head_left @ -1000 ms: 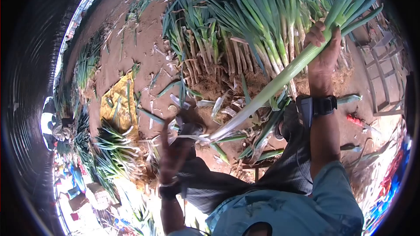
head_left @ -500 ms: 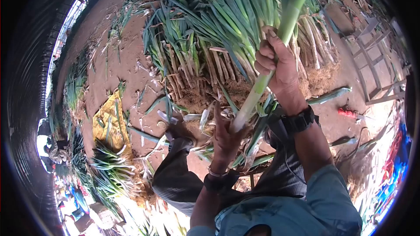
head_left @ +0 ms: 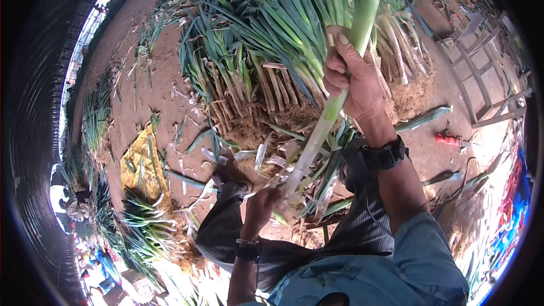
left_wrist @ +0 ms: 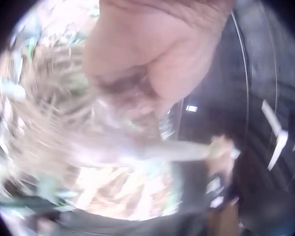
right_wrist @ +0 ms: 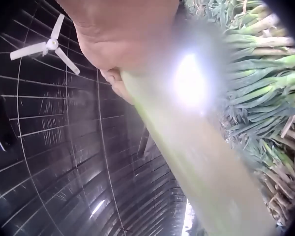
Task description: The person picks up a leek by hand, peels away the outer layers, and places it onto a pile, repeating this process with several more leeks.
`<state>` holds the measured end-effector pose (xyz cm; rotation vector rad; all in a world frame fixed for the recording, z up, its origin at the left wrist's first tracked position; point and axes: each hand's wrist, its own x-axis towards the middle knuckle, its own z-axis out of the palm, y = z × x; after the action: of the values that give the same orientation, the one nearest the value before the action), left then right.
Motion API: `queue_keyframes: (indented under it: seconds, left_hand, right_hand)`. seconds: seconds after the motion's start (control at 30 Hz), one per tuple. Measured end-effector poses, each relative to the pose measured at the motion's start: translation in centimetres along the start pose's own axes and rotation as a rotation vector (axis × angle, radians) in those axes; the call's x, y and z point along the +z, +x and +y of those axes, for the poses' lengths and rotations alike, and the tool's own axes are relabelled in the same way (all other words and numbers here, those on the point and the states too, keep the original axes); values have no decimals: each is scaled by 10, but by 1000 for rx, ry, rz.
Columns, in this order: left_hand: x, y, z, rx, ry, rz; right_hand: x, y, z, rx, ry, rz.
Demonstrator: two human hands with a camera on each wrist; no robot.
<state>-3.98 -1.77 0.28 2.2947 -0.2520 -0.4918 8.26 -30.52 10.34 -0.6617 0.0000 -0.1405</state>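
Note:
My right hand (head_left: 358, 82) grips a long, thick leek (head_left: 326, 127) around its pale green stalk. Its leafy top runs out past the upper edge of the head view, while its white end slants down to the left. Beside that lower end, the left hand (head_left: 260, 211) has its fingers curled in and pinches at the stalk's outer layer. Motion blurs the left wrist view, where thumb and fingers of the left hand (left_wrist: 147, 54) bend together over the root end. In the right wrist view the stalk (right_wrist: 187, 152) passes out below the right hand (right_wrist: 120, 37).
Upright bundles of leeks (head_left: 255, 39) with tan roots stand ahead. Cut leaves and peelings litter the dirt floor around the feet. A yellow sack (head_left: 144, 161) and smaller green onions (head_left: 147, 221) lie left. On the right are a red-handled knife (head_left: 449, 140) and a metal frame (head_left: 481, 79).
The right hand has brought the leek leftward and down. The left hand rose to the white end with fingers spread, then moved down and left with fingers curled in.

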Motion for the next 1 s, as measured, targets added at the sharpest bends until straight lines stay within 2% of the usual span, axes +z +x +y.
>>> queue_keyframes:
  seconds: [0.07,0.1,0.13,0.17,0.2,0.27,0.37,0.47,0.57,0.67,0.77,0.8,0.83,0.87,0.93,0.97,1.0]
  left_hand:
    - [-5,5,1,177,521,133]
    - [0,6,4,144,425,254]
    - [-5,21,31,198,379,270]
    - [-4,40,57,366,288,388]
    - [-5,50,86,380,227,476]
    - [-3,63,121,405,232,471]
    - [3,76,139,358,206,385]
    - [3,80,130,399,146,328]
    - [9,79,133,412,259,448]
    - [12,82,126,393,183,462]
    - [17,92,101,312,-189,365]
    - [23,93,87,183,-409,264]
    - [27,89,77,49,-623,161]
    - [32,80,70,3,-790,182]
    - [34,61,70,-79,-1133,252]
    - [35,52,58,-97,-1555,254]
    - [26,44,49,-96,-1649,189]
  right_hand:
    - [3,0,11,-28,-42,51]
    - [6,-2,16,-35,-4,51]
    - [8,-3,20,-41,-20,52]
    - [8,-2,24,-52,-39,48]
    - [8,-1,25,-67,-58,47]
    - [12,-3,27,-66,-92,91]
    - [12,-1,29,-78,-117,123]
    - [13,-1,27,-94,-152,113]
    - [13,-1,29,-103,-166,93]
    - [8,1,27,-77,-119,2]
    - [8,4,24,-137,-84,-141]
    - [9,4,21,-173,-77,-194]
    - [15,2,16,-146,-20,-143]
    - [24,1,7,-120,37,-92]
    - [22,0,1,-88,69,-115]
    - [9,1,-1,-80,43,-187]
    - [-1,2,-2,-70,18,-263]
